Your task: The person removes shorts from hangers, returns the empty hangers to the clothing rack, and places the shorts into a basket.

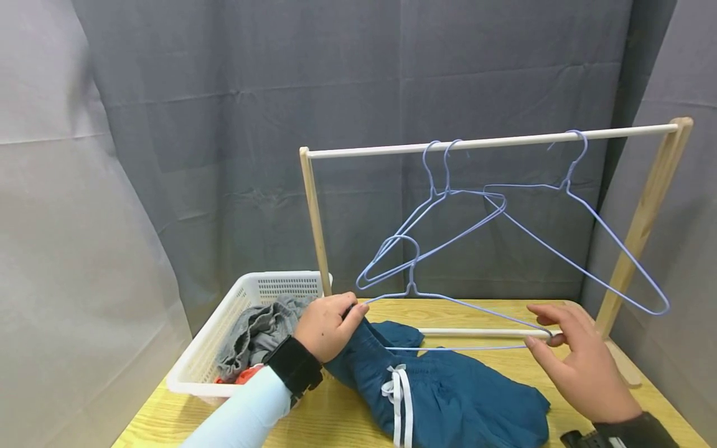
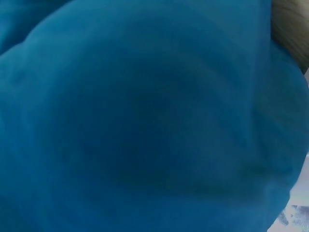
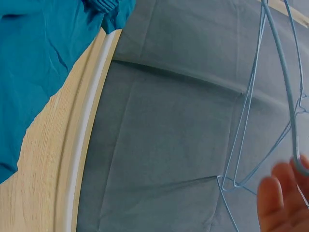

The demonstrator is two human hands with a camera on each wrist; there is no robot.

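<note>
You hold a blue wire hanger (image 1: 448,311) low over the bench (image 1: 661,398), just in front of the wooden rack (image 1: 487,144). Your left hand (image 1: 327,326) curls round the hanger's left end together with a bunch of the teal garment (image 1: 448,392), whose cloth fills the whole left wrist view. Your right hand (image 1: 582,364) pinches the hanger's right tip between thumb and forefinger, its other fingers loosely extended.

The likeliest trouble, as I judge it, is the thin wire slipping from that light right pinch: the wire is springy, and any tug from the cloth on the left would twist it free. The garment's white drawstring (image 1: 399,398) lies loose on the fabric and could snag on the wire. The hook of your hanger stands close to the lower loops of the three hangers on the rail (image 1: 571,180); lifting carelessly could tangle them.

Your left forearm comes in from the near left, wrist beside the white basket (image 1: 207,348) of clothes. Your right forearm enters from the near right, palm turned down and inward toward the hanger.
</note>
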